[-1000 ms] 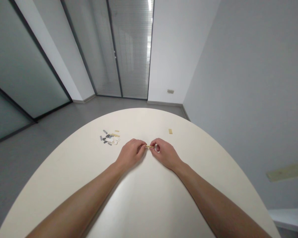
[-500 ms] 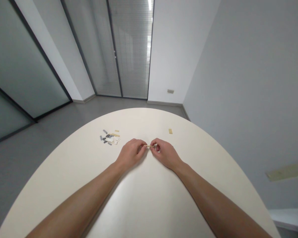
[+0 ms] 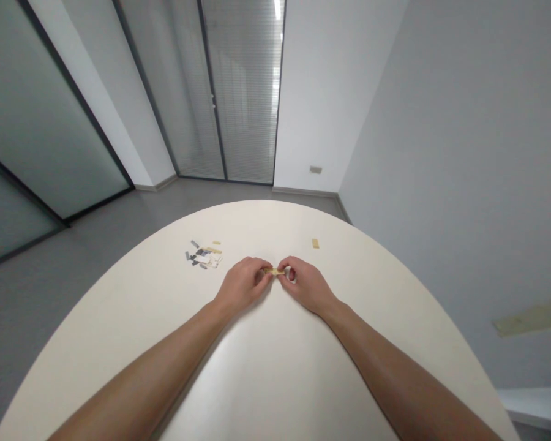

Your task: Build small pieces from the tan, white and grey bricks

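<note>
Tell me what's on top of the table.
A cluster of small gray, yellow and white pieces and, apart, a single yellow piece. Left grip and right grip hold a small yellowish item; the tabletop under them and the forearms is hidden.

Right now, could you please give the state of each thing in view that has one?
Held yellow part: pinched at both ends.
Left hand: grip closed on the part's left end.
Right hand: grip closed on the part's right end.
Loose pieces: clustered, partly overlapping.
Yellow tile: lying flat, apart.
Glass door: apparently shut.
</note>
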### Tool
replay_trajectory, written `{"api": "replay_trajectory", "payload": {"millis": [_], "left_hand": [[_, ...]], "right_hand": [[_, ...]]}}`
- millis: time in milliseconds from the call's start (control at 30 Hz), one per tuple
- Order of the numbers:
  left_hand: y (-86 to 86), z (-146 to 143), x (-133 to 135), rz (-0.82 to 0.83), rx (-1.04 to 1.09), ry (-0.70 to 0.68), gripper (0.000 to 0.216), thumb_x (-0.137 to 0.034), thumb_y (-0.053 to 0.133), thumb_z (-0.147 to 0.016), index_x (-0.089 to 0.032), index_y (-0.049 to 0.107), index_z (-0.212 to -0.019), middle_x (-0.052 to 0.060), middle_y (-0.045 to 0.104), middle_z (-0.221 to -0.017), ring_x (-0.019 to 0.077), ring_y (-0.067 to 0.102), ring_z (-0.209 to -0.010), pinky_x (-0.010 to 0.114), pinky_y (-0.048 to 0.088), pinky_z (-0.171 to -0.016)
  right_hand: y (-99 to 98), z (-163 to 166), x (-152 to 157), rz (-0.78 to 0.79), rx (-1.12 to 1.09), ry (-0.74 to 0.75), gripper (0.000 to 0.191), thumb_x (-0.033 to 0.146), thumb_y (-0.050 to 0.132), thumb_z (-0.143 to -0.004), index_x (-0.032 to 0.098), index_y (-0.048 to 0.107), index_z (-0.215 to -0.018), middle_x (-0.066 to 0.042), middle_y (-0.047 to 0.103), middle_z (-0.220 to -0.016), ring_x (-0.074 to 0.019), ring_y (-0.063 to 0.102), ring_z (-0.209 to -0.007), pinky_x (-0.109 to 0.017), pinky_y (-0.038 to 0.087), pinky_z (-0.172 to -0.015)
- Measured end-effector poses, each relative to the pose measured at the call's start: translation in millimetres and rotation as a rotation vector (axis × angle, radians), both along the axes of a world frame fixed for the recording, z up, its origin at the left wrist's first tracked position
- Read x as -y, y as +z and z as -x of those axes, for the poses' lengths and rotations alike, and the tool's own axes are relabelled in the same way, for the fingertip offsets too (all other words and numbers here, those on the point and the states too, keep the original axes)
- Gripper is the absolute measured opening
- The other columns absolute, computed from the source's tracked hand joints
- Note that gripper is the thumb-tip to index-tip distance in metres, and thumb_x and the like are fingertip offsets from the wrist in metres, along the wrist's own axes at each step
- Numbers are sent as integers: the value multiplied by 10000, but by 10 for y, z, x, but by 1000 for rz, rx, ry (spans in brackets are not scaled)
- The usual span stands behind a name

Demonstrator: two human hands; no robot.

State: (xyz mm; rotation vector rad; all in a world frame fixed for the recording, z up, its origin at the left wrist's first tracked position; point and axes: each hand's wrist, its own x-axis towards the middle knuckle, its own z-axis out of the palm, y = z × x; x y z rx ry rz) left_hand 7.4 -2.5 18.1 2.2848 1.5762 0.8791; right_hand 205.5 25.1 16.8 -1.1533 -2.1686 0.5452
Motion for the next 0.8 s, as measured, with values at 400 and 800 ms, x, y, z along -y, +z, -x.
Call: {"api": "replay_trajectory", "payload": {"millis": [400,800], "left_hand": [[-17,3,1,12,2,7,160,-312,582,-934,-223,691,-1012,31,700,-905,201,617,-858,307,439,-736],[-10,3,-7,11,9,-2,160,-307,582,-929,-220,693,-1004,29,691,-875,195,612,-834,306,435,-721]], "right_hand": [[-14,-12,-17,-10,1,19,79,185,634,-878,225,643,-946,16,658,-841,-127,564,-714,-248,394,-683],[-37,-18,-29,-14,-23,46,122,145,641,-860,223,649,-954,19,651,-843,-119,559,-715,-243,401,-684]]}}
